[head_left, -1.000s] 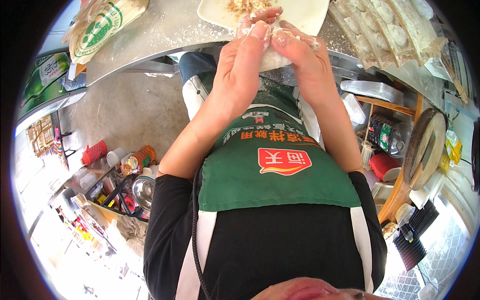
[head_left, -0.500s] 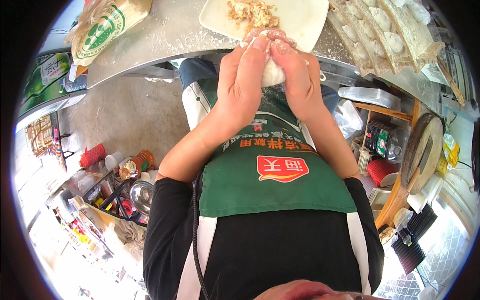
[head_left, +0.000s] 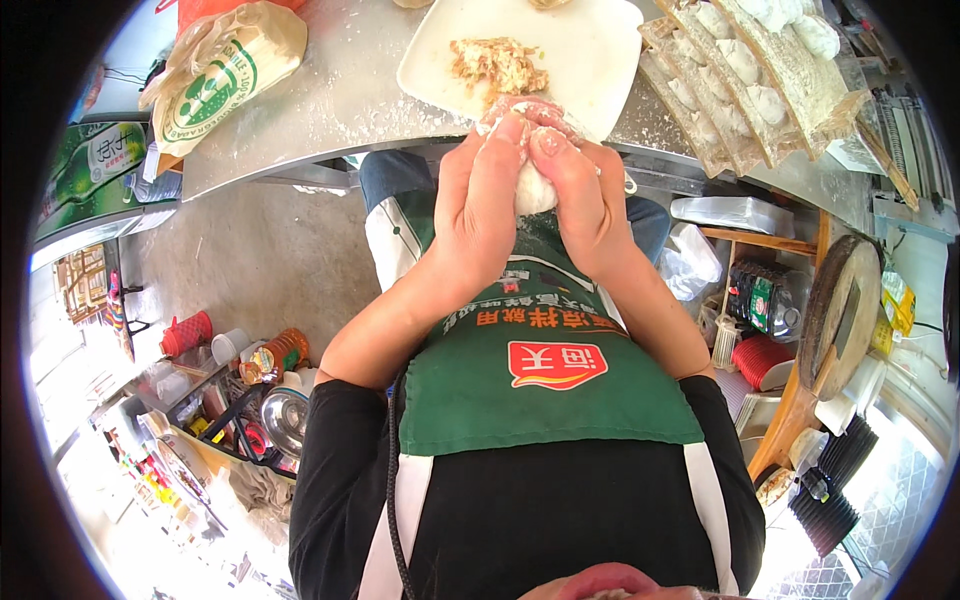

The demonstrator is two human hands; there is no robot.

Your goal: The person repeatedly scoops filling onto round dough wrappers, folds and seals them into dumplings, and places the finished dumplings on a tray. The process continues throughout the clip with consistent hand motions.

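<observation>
A: In the head view, where do we locate the workpiece?

B: We locate the white dough piece [head_left: 536,192] between the left hand [head_left: 482,195] and the right hand [head_left: 583,195], at the near edge of the desk [head_left: 345,85]. The fingers of both hands are narrow, closed around the dough, thumbs side by side above it. The far fingertips overlap, so we cannot tell how firmly they press.

A: Which faults do we anticipate?

B: We judge that uneven thumb pressure could split the dough. Dry flour [head_left: 405,118] on the skin could reduce grip; a slip could then drop the piece onto the green apron [head_left: 550,412] or the floor [head_left: 270,230].

A: Surface and room?

B: We note a metal desk, flour-dusted. The white plate [head_left: 595,60] carries a crumbly brownish mound [head_left: 497,66]. To its right lies a ridged tray [head_left: 845,85] bearing rows of white pieces [head_left: 740,60]; to its left, a paper bag [head_left: 235,75]. Lower left, a metal bowl [head_left: 285,420] sits among crowded goods; at right stands a round wooden board [head_left: 842,315].
</observation>
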